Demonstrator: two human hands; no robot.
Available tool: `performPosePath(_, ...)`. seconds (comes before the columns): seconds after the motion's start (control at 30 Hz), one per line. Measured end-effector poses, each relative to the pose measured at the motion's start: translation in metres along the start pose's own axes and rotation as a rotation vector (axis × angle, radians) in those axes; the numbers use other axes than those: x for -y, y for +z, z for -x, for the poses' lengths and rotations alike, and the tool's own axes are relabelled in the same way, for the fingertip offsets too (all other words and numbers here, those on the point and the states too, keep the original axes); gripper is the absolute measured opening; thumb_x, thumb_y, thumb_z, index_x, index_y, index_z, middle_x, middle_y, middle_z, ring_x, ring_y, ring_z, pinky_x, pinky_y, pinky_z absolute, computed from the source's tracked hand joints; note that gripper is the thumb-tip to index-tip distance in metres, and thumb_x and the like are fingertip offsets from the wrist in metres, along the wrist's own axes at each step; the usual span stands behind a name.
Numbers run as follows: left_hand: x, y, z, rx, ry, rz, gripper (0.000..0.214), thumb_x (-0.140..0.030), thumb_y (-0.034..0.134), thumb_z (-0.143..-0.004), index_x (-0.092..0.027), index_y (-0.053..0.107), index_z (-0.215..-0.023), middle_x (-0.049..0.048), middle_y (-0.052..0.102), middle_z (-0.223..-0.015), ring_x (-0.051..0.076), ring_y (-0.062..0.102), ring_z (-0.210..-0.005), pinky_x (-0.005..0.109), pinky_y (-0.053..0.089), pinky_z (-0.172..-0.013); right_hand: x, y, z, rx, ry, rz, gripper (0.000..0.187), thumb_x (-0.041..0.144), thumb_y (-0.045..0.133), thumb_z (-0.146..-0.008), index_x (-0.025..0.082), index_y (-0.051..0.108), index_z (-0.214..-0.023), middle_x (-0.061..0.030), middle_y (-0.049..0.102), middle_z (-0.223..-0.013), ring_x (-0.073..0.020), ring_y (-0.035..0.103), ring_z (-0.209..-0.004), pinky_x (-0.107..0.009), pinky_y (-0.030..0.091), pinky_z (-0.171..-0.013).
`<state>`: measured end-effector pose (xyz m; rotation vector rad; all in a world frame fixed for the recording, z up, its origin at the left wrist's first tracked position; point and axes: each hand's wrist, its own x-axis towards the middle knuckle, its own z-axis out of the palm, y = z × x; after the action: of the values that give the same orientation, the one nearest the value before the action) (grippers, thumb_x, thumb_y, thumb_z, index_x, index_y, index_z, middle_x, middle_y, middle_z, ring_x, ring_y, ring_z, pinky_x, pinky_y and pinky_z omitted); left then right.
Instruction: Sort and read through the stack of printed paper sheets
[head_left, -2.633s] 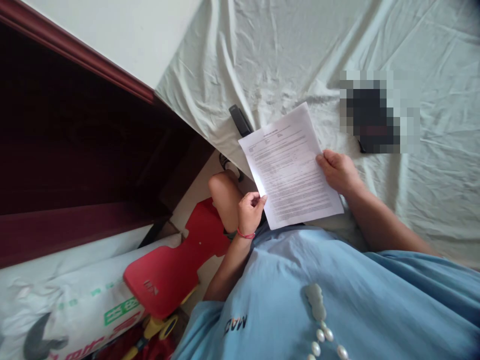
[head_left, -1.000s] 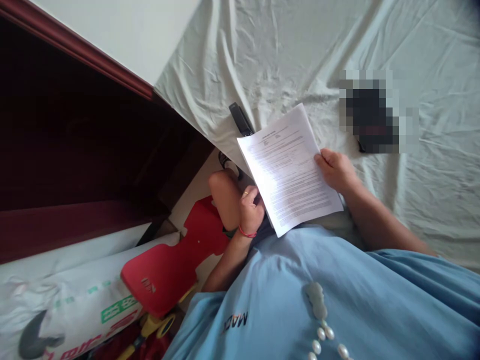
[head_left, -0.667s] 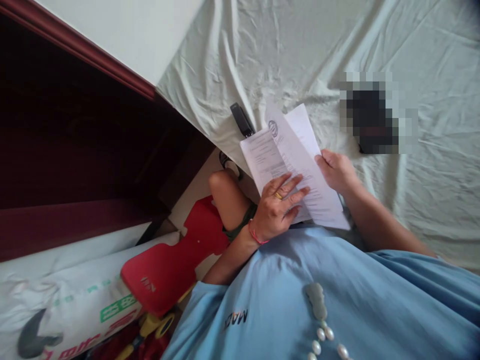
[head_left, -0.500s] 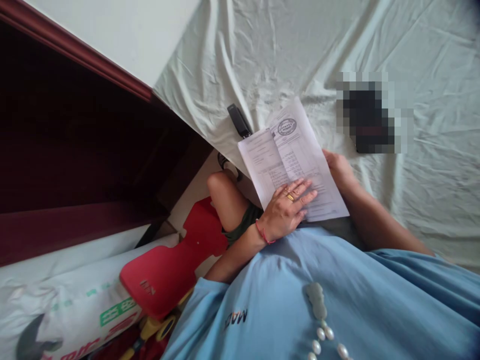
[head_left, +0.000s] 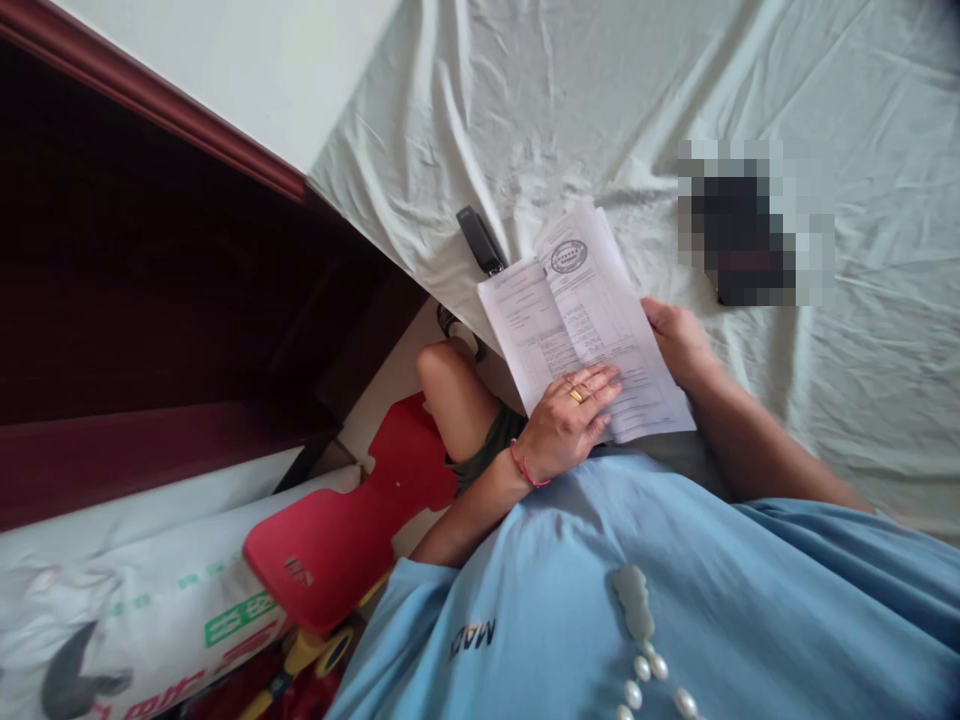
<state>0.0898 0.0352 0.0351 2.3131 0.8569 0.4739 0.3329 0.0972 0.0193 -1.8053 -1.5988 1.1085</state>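
Observation:
A stack of printed papers with a round dark stamp rests at my lap, by the edge of the sheet-covered surface. My left hand, with a gold ring and a red string bracelet, lies on the lower part of the pages, fingers stretched out. On the right edge, my right hand grips the papers, its fingertips partly hidden behind them. At the top right corner the page edges are slightly fanned. Just past the papers' upper left corner lies a black stapler.
A pixelated dark object lies on the wrinkled pale sheet at the right. Dark red wooden furniture stands on the left. Below it are a red plastic seat and a white printed sack.
My left hand has slid slightly left across the page, its fingers drawn closer together. The top sheets have shifted a little left, so more page edges show at the upper right.

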Motion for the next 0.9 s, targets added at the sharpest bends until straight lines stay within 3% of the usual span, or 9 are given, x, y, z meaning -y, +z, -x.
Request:
performPosePath(0.23, -0.001, 0.001, 0.0, -0.012, -0.001, -0.019, 0.042, -0.024, 0.054, -0.108, -0.016, 0.066, -0.147, 0.0193, 0.066, -0.157, 0.029, 0.057, -0.154, 0.054, 0.051, -0.123, 0.0, 0.001, 0.0, 0.015, 0.003, 0.011, 0.03, 0.048, 0.054, -0.091, 0.027, 0.043, -0.073, -0.0052, 0.063, -0.072, -0.0233, 0.056, -0.069, -0.038, 0.04, -0.068)
performPosePath(0.53, -0.003, 0.0, -0.003, -0.016, -0.018, 0.027, 0.041, -0.024, 0.055, -0.107, -0.02, 0.068, -0.145, 0.0167, 0.067, -0.157, 0.029, 0.058, -0.153, 0.054, 0.051, -0.124, 0.007, -0.002, 0.001, 0.023, 0.003, 0.019, 0.039, 0.058, 0.052, -0.094, 0.027, 0.043, -0.072, -0.0056, 0.063, -0.071, -0.0236, 0.054, -0.069, -0.038, 0.039, -0.065)
performPosePath(0.7, -0.001, -0.004, -0.002, -0.265, -0.08, 0.065, 0.029, -0.017, 0.055, -0.106, -0.02, 0.078, -0.123, 0.0118, 0.081, -0.128, 0.024, 0.072, -0.127, 0.045, 0.058, -0.113, 0.01, 0.002, 0.002, -0.037, 0.012, 0.065, 0.042, 0.054, 0.046, -0.099, 0.028, 0.034, -0.069, -0.0031, 0.05, -0.061, -0.0213, 0.047, -0.065, -0.036, 0.034, -0.063)
performPosePath(0.8, 0.01, -0.009, 0.006, -0.461, -0.274, 0.071, 0.019, -0.016, 0.061, -0.101, -0.02, 0.079, -0.106, 0.0082, 0.08, -0.102, 0.02, 0.073, -0.097, 0.035, 0.06, -0.088, 0.01, 0.004, 0.001, -0.047, 0.016, 0.102, 0.039, 0.046, 0.046, -0.101, 0.028, 0.034, -0.069, -0.0022, 0.047, -0.061, -0.0213, 0.046, -0.063, -0.036, 0.033, -0.065)
performPosePath(0.9, 0.025, -0.014, 0.016, -0.599, -0.516, 0.104, 0.005, -0.017, 0.071, -0.092, -0.02, 0.075, -0.091, 0.0031, 0.07, -0.084, 0.016, 0.062, -0.074, 0.029, 0.051, -0.07, 0.009, 0.004, 0.0, -0.043, 0.018, 0.114, 0.038, 0.046, 0.046, -0.101, 0.028, 0.034, -0.07, -0.0021, 0.047, -0.062, -0.0214, 0.045, -0.064, -0.036, 0.032, -0.066)
